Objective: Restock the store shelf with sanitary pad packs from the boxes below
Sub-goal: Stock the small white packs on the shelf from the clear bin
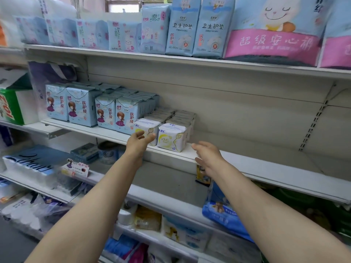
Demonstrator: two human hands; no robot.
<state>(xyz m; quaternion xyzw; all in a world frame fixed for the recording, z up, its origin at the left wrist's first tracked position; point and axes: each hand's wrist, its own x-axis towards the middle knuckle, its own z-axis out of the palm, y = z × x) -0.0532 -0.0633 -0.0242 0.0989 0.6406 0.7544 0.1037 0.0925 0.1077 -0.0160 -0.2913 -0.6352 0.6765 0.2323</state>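
Observation:
Two rows of small white pad packs stand on the middle shelf (266,168). The front left pack (147,127) and the front right pack (171,137) sit at the shelf's front edge. My left hand (137,143) is in front of the left pack, its fingers relaxed and holding nothing, the fingertips at the pack's face. My right hand (208,156) hovers at the shelf edge just right of the right pack, fingers straight, empty. No boxes are in view.
Taller light blue pad packs (83,107) fill the middle shelf's left part. The shelf's right part is bare board. Blue and pink packs (273,29) line the top shelf. Tissue packs and wipes (224,211) crowd the lower shelves.

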